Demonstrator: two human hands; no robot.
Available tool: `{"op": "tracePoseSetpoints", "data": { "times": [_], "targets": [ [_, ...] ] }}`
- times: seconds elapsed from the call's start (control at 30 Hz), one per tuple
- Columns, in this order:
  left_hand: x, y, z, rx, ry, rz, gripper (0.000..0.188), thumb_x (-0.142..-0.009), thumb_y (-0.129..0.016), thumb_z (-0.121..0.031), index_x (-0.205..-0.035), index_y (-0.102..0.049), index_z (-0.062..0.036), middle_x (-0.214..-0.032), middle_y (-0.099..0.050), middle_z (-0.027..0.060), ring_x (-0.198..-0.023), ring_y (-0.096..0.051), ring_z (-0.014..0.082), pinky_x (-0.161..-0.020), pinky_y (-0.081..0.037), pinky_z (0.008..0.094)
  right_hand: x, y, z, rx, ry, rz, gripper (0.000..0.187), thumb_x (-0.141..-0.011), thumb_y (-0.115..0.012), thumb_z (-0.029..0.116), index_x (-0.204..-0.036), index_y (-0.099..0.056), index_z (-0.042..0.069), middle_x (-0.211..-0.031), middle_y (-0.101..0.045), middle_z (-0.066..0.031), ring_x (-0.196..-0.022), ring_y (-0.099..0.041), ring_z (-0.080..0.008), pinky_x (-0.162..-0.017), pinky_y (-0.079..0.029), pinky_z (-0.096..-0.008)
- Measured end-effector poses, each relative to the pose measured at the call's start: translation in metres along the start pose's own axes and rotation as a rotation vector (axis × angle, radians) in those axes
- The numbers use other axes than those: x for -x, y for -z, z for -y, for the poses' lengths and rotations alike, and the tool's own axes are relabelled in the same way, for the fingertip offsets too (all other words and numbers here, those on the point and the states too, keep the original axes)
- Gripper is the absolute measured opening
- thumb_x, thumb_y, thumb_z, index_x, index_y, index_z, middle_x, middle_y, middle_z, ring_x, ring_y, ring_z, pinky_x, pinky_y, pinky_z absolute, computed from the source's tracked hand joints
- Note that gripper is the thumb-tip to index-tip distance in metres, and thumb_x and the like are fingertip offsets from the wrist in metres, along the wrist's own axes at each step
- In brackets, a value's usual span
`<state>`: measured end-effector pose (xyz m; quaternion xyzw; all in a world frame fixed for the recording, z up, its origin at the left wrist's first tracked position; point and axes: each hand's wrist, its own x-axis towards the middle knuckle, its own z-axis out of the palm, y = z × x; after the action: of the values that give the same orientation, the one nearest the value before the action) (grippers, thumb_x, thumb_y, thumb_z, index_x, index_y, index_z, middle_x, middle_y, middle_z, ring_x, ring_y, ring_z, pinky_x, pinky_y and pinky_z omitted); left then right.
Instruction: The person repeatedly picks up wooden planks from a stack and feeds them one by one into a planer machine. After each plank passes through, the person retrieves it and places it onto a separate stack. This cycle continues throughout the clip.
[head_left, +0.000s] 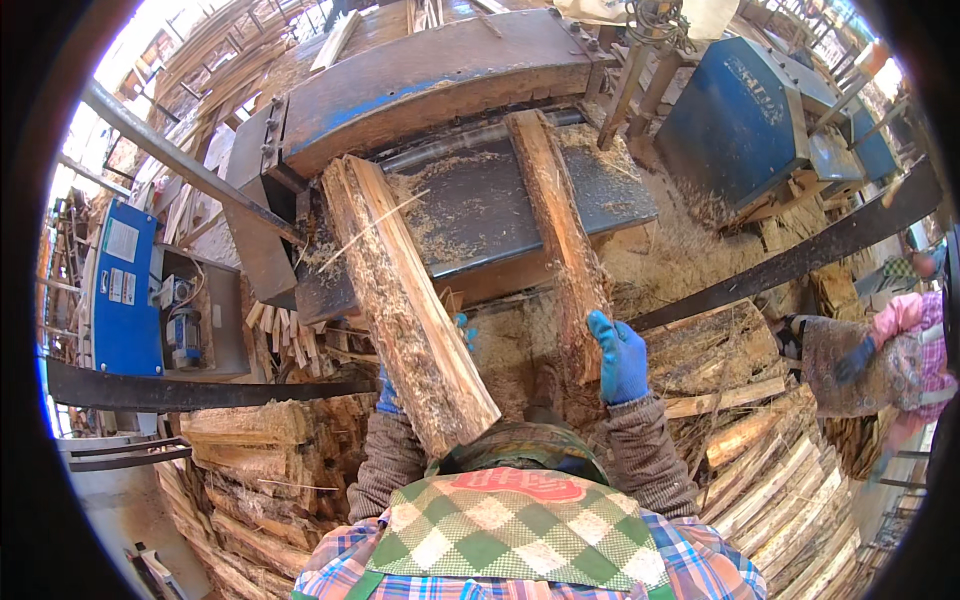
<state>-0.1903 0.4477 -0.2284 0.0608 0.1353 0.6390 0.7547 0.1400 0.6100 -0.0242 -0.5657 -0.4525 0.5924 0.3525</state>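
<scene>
A thick bark-edged wood slab slants from the dark metal bed of a machine back toward my body. My blue-gloved left hand is wrapped around it from below; the slab hides most of the palm, and some fingertips show past its right side. A narrower bark-edged slab lies to the right, its far end at the machine's opening. My blue-gloved right hand grips this one by its near end, with the fingers closed against its right edge.
The machine's brown-and-blue hood spans the bed's far side. A blue metal housing stands right, a blue control box left. Split wood stacks flank me. Dark metal bars run at both sides. Another person works at far right.
</scene>
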Motion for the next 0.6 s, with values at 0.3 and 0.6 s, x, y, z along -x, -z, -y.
{"op": "tracePoseSetpoints", "data": {
  "times": [0.3, 0.6],
  "targets": [
    [-0.013, 0.002, -0.019, -0.054, -0.017, -0.174, 0.078, -0.108, -0.052, -0.050, -0.166, -0.017, -0.0117, -0.166, -0.031, 0.0196, -0.141, -0.048, 0.0333, -0.118, -0.048, 0.0500, -0.061, 0.010, -0.005, 0.049, -0.018, 0.065, 0.044, -0.098, -0.075, 0.042, -0.089, -0.066, 0.000, -0.078, -0.061, -0.0028, -0.076, -0.053, -0.0092, -0.068, -0.047, -0.0314],
    [-0.013, -0.024, -0.010, -0.018, -0.069, -0.246, 0.076, -0.108, -0.051, -0.050, -0.165, -0.020, -0.0109, -0.164, -0.033, 0.0199, -0.140, -0.050, 0.0336, -0.116, -0.049, 0.0499, -0.162, -0.063, 0.009, 0.504, 0.613, -0.231, 0.038, -0.105, -0.064, 0.020, -0.134, -0.062, -0.005, -0.135, -0.062, -0.0210, -0.124, -0.062, -0.0305, -0.103, -0.053, -0.0397]
  ]
}}
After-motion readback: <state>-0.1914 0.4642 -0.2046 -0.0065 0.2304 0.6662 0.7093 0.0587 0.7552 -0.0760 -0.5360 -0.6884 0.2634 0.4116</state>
